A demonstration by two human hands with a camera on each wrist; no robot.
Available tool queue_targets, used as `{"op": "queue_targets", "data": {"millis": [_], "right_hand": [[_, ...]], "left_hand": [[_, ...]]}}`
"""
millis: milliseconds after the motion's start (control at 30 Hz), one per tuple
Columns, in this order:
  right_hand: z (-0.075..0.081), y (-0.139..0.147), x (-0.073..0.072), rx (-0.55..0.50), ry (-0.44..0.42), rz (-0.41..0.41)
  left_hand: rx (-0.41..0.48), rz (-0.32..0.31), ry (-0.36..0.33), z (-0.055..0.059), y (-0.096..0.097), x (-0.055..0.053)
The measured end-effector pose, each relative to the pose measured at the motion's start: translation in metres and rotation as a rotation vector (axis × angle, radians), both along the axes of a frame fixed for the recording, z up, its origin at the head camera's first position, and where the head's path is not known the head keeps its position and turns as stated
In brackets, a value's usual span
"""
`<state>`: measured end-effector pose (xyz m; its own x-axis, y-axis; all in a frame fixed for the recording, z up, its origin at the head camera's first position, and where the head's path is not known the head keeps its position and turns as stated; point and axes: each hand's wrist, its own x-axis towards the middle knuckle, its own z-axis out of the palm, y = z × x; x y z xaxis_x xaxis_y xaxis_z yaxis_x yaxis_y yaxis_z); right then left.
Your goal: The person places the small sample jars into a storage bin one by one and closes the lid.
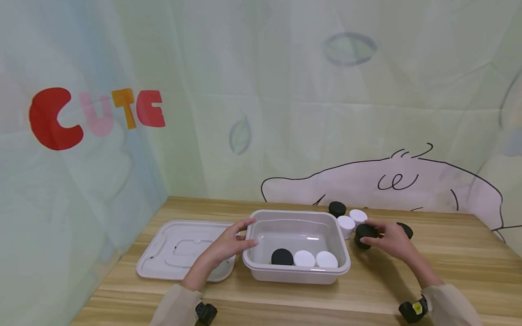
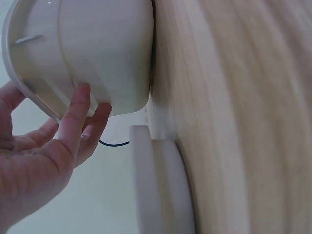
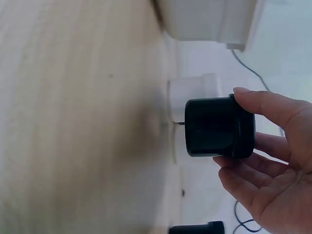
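Observation:
A whitish plastic box (image 1: 297,269) stands in the middle of the table. My left hand (image 1: 225,248) grips its left rim, with fingers against the outer wall (image 2: 105,48) in the left wrist view. Inside the box sit a black jar (image 1: 282,256) and two white jars (image 1: 304,258). To the right of the box, my right hand (image 1: 392,241) holds another black lidded jar (image 3: 214,127), thumb on one side and fingers on the other. In the right wrist view this jar is raised off the wooden surface, overlapping the white jars (image 3: 187,97) behind it.
A whitish lid (image 1: 163,267) lies flat on the table left of the box. Behind the held jar stand two white jars (image 1: 346,226) and a black jar (image 1: 337,208). One more black jar (image 1: 405,230) is partly hidden by my right hand. A printed curtain (image 1: 212,136) hangs behind the table.

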<state>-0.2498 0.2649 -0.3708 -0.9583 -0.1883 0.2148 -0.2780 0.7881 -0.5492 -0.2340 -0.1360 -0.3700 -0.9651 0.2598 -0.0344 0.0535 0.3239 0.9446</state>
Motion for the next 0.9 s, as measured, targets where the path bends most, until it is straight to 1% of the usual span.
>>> {"op": "queue_targets", "data": {"millis": [233, 467, 700, 900], "right_hand": [[0.02, 0.002, 0.008, -0.061, 0.016, -0.029], [0.036, -0.005, 0.013, -0.105, 0.036, -0.011], [0.048, -0.023, 0.019, -0.142, 0.066, 0.007], [0.053, -0.039, 0.021, -0.165, 0.066, 0.041]], "left_hand": [[-0.003, 0.005, 0.001, 0.001, 0.001, 0.0], [-0.002, 0.001, 0.001, 0.0, 0.001, 0.0], [-0.002, 0.0, -0.001, 0.0, 0.0, 0.0], [0.002, 0.0, -0.002, 0.0, 0.0, 0.0]]}}
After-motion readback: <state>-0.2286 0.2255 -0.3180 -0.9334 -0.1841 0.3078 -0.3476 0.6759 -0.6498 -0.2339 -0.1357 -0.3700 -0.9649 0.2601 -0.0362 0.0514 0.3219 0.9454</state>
